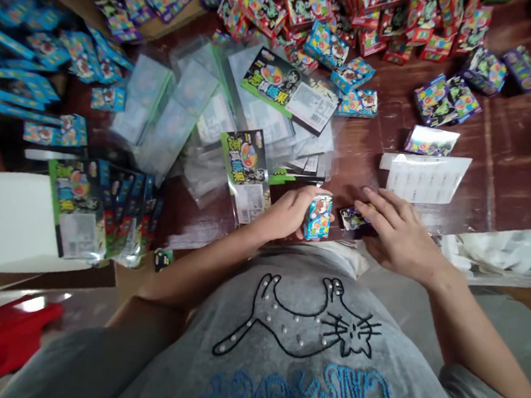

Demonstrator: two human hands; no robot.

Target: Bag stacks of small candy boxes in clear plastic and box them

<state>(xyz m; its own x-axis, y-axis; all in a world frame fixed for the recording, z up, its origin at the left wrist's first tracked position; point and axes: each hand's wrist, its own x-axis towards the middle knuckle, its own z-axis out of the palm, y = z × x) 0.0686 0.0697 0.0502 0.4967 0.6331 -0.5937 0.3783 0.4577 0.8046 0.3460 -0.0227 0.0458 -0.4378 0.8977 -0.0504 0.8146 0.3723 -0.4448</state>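
Note:
My left hand (pixel 292 213) is closed around a small blue box (pixel 319 216), held upright near the table's front edge. To its right, my right hand (pixel 396 233) reaches over a small dark purple box (pixel 352 218) lying on the table, its fingertips at the box's right end. The fingers of that hand are spread, and part of the box is hidden under them. Behind my right hand lies a white sheet of small labels (pixel 427 179). A black and green printed bag (pixel 248 172) lies to the left of my left hand.
Red boxes (pixel 307 6) are heaped at the back, with blue boxes (pixel 327 45) before them. Clear bags (pixel 186 91) cover the middle left. Purple boxes (pixel 435 99) sit back right. Filled bags (pixel 79 206) and piled blue boxes (pixel 50 47) are at left; a red plastic object (pixel 3 339) is lower left.

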